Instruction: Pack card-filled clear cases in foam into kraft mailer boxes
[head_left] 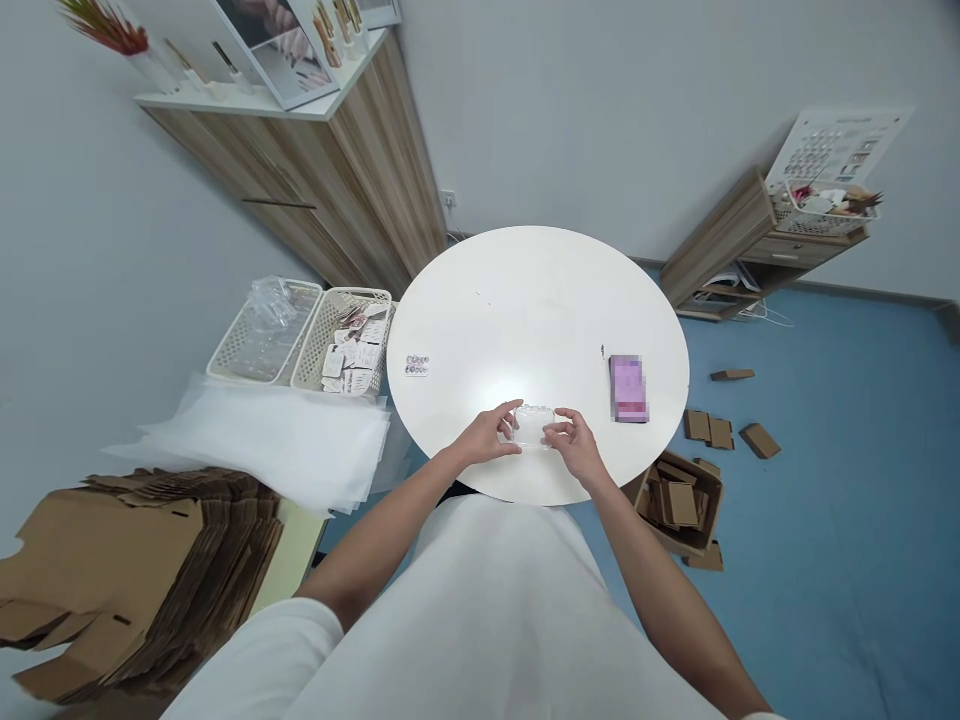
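Clear plastic case [533, 428]: we have it between both hands near the tabletop's [517, 300] front edge, our left hand [484, 440] gripping one end and our right hand [577, 448] gripping the other. The step in hand looks like steadying or adjusting it; we cannot tell whether its lid is fastened or whether it touches the surface. Any next move calls for light, even pressure from both grips. Farther out, we see a small gem-like sheet [417, 365] at left and a purple box [628, 388] at right
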